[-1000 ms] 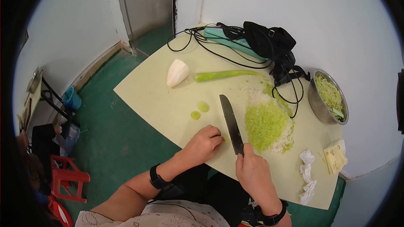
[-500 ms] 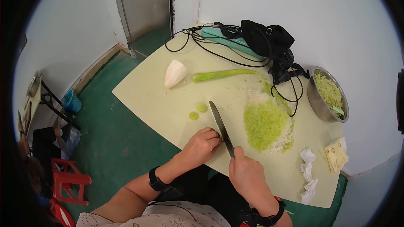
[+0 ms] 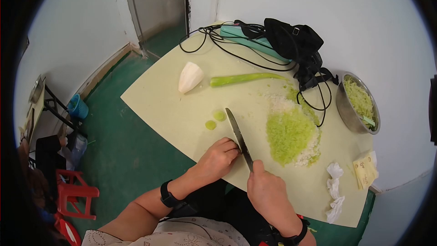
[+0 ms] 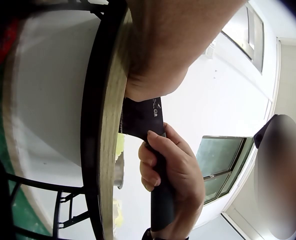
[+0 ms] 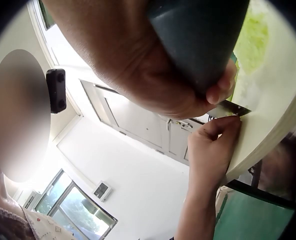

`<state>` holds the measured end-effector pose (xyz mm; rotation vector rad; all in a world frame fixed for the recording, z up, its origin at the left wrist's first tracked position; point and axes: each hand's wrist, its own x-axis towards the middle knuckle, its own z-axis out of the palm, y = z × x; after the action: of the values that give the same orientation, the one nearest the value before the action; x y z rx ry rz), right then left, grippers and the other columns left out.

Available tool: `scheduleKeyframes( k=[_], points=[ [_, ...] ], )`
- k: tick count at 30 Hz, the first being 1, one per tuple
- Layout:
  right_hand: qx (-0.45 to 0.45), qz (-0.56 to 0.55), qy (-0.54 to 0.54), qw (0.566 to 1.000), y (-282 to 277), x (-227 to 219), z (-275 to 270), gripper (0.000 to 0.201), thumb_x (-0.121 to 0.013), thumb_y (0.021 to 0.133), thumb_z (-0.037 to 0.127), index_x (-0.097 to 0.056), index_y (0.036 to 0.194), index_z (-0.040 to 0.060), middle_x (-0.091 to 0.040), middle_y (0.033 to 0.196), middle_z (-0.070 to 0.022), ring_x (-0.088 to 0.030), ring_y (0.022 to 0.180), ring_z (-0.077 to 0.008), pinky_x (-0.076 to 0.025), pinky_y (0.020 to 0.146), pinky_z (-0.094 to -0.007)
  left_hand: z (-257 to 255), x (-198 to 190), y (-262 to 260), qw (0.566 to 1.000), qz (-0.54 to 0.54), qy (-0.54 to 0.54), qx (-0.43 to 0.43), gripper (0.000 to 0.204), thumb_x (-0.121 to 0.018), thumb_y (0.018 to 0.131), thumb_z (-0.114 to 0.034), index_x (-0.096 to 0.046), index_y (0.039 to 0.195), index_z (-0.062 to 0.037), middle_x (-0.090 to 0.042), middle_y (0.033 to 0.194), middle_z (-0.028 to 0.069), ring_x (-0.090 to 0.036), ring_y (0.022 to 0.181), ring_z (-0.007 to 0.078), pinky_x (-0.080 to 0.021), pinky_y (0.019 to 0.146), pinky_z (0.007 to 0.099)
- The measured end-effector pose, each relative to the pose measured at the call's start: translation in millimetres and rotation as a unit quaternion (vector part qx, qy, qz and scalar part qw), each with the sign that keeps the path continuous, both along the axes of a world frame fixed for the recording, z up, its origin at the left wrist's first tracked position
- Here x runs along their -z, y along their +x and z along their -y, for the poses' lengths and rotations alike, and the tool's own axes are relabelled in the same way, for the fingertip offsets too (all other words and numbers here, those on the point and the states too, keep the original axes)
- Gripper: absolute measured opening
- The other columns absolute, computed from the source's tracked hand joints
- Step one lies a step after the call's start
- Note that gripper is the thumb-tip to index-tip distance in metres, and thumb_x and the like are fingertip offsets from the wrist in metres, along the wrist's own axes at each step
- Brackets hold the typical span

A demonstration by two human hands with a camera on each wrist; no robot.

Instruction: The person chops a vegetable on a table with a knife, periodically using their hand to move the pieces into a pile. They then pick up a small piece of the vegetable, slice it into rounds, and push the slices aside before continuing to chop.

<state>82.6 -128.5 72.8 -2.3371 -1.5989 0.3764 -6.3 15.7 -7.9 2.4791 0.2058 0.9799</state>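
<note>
My right hand [image 3: 269, 190] grips the black handle [image 4: 163, 200] of a kitchen knife [image 3: 237, 133], its dark blade angled up and left across the table in the head view. Left of the blade, my left hand [image 3: 218, 158] bends its fingers down at the tabletop, fingertips right against the knife; they hold a small vegetable piece mostly hidden under them. In the right wrist view the left hand [image 5: 213, 150] is curled beside the blade tip. Two green slices [image 3: 215, 120] lie beyond it. A heap of chopped green and white vegetable [image 3: 291, 134] is right of the knife.
Farther back lie a peeled white root [image 3: 190, 77] and a long green stem [image 3: 246, 79]. Black cables and a black bag [image 3: 293, 41] cover a teal case [image 3: 241, 36]. At right are a steel bowl [image 3: 353, 116] of shreds, crumpled tissues [image 3: 334, 187] and a yellow packet [image 3: 365, 171].
The knife has swung left from beside the heap to the left fingertips, the right hand shifting left with it. Over the last half second both hands have barely moved.
</note>
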Motion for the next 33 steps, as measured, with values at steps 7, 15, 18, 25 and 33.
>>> scheduleKeyframes(
  k=[7,15,18,25,33],
  points=[
    [0.029,-0.013,0.019,0.999,6,4,-6,0.014,-0.051,0.087,0.011,-0.044,0.092,0.0000,-0.056,0.059,-0.0218,-0.057,0.057,-0.0416,-0.044,0.053,-0.0500,2,-1,1,1.000,-0.001,-0.001,0.002,0.013,-0.065,0.064,0.005,-0.064,0.077,0.0046,-0.060,0.079,0.0116,-0.057,0.080,0.0273,-0.049,0.070,0.0340],
    [0.074,-0.037,0.056,0.995,15,-5,6,0.019,-0.053,0.087,0.014,-0.046,0.097,0.0001,-0.056,0.060,-0.0228,-0.057,0.060,-0.0429,-0.044,0.054,-0.0504,0,0,2,1.000,0.000,0.010,0.005,0.015,-0.068,0.065,0.004,-0.065,0.079,0.0015,-0.062,0.082,0.0097,-0.058,0.079,0.0262,-0.050,0.069,0.0335],
    [0.065,-0.039,0.044,0.996,10,-2,7,0.018,-0.054,0.087,0.013,-0.046,0.096,0.0002,-0.056,0.059,-0.0218,-0.057,0.059,-0.0424,-0.044,0.054,-0.0501,-1,1,2,1.000,0.003,0.015,0.010,0.017,-0.068,0.067,0.003,-0.066,0.083,0.0011,-0.063,0.083,0.0099,-0.058,0.080,0.0265,-0.050,0.070,0.0341],
    [0.080,-0.001,0.053,0.995,13,-4,8,0.013,-0.052,0.086,0.013,-0.046,0.090,0.0024,-0.059,0.060,-0.0193,-0.060,0.059,-0.0389,-0.048,0.056,-0.0483,-4,-5,2,0.998,-0.048,-0.052,-0.001,0.031,-0.068,0.071,0.000,-0.064,0.102,-0.0017,-0.061,0.096,0.0118,-0.059,0.087,0.0287,-0.050,0.074,0.0370],
    [0.168,-0.236,0.101,0.952,35,-10,19,0.021,-0.052,0.088,0.015,-0.048,0.100,-0.0014,-0.057,0.059,-0.0196,-0.059,0.054,-0.0352,-0.045,0.049,-0.0441,-48,-25,25,0.961,-0.185,0.007,0.206,0.033,-0.064,0.077,-0.005,-0.061,0.110,-0.0013,-0.055,0.112,0.0128,-0.059,0.095,0.0277,-0.051,0.077,0.0346]
  ],
)
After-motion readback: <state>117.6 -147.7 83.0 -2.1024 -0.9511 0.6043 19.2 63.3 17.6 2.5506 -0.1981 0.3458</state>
